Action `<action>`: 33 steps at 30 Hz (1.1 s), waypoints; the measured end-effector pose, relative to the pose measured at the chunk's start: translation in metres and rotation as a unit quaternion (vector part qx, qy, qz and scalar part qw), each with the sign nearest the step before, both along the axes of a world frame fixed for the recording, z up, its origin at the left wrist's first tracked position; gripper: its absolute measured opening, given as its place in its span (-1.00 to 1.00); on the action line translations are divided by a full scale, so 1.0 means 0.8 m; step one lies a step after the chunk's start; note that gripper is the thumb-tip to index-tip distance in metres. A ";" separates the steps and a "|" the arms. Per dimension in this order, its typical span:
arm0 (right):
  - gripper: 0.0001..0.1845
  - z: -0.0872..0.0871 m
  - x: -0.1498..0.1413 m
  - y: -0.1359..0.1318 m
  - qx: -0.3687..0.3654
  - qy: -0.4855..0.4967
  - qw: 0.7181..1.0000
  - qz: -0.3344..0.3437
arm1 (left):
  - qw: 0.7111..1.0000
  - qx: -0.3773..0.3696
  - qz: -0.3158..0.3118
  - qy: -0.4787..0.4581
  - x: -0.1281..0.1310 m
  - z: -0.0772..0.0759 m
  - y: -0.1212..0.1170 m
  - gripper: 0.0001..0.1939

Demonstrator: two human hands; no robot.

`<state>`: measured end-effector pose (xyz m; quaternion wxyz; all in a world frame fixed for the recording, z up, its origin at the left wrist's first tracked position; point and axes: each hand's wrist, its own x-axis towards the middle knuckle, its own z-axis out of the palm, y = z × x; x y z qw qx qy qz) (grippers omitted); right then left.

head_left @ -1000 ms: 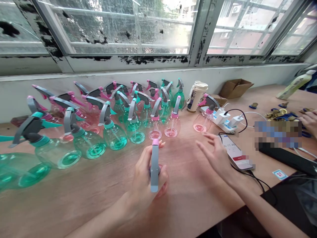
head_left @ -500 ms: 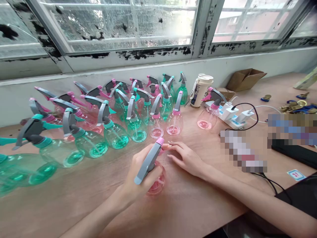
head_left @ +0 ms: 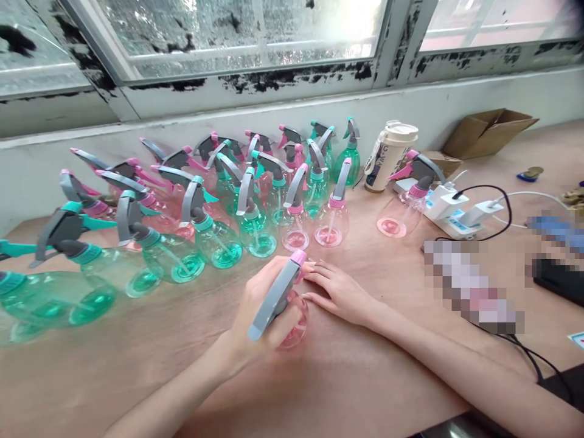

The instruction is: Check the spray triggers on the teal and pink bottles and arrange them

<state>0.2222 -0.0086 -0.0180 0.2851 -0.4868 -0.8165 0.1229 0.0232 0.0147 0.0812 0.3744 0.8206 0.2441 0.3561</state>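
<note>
My left hand (head_left: 261, 307) is wrapped around the upper part of a pink spray bottle (head_left: 297, 325) with a grey top and a pink nozzle. The bottle stands near the middle of the table, its neck and trigger mostly hidden by my fingers. Just right of it, my right hand (head_left: 340, 293) rests low over the tabletop, fingers stretched toward the nozzle end. Whether a fingertip touches the bottle I cannot tell. Beyond my hands stand two pink spray bottles, one on the left (head_left: 295, 234) and one on the right (head_left: 332, 225).
Several green spray bottles (head_left: 223, 243) and pink ones crowd the table's left and back. Right of them are a lone pink spray bottle (head_left: 401, 210), a lidded cup (head_left: 390, 155), a power strip (head_left: 458, 222) with chargers and cables, and a cardboard box (head_left: 486, 137). A blurred-out object (head_left: 472, 289) lies nearer.
The view has shifted, so the things at the right sit farther right. My left hand keeps its hold on the spray bottle, and my right hand stays beside it with fingers stretched.
</note>
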 end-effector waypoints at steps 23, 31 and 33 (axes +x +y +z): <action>-0.54 -0.001 0.010 -0.005 -0.010 -0.007 1.000 0.012 | 0.999 0.042 0.008 0.016 0.003 0.001 0.002 -0.93; -0.51 -0.002 0.011 -0.006 -0.031 -0.022 0.999 0.014 | 0.999 -0.036 -0.008 -0.002 0.002 0.000 -0.004 -0.80; -0.51 -0.002 0.011 -0.006 -0.032 -0.027 0.999 0.014 | 0.998 -0.064 -0.017 -0.013 0.001 -0.002 -0.005 -0.73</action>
